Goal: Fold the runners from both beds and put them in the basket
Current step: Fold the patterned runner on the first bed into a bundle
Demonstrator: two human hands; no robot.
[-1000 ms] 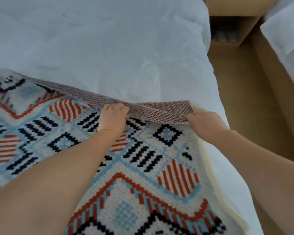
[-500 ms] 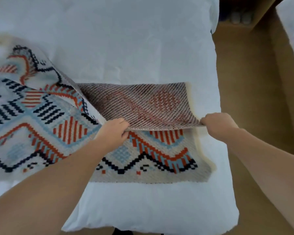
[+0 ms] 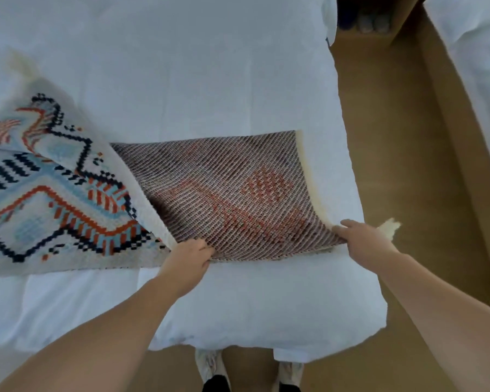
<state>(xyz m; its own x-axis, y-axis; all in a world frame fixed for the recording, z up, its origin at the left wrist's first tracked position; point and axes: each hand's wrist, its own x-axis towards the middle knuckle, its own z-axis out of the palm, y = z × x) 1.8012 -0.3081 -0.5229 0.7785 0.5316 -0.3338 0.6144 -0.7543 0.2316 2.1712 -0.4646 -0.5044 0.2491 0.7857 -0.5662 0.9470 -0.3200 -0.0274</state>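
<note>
A woven runner [image 3: 54,199] with a red, blue and black pattern lies across the white bed [image 3: 195,66]. Its right end is folded over toward me, so the brown striped underside [image 3: 232,193] faces up. My left hand [image 3: 190,261] grips the near edge of that folded part at its left side. My right hand [image 3: 362,239] pinches the near right corner, where cream fringe sticks out. The folded edge reaches down to the runner's near edge. No basket is in view.
A brown floor aisle [image 3: 385,165] runs along the bed's right side. A second white bed [image 3: 475,66] on a tan base stands at the far right. Shoes sit in an open wooden shelf [image 3: 371,21] at the top. My feet show below the bed's near end.
Both hands have pulled the runner's far edge toward me, and the turned-over underside has grown from a narrow strip to a wide flap reaching the near edge. The view has moved back.
</note>
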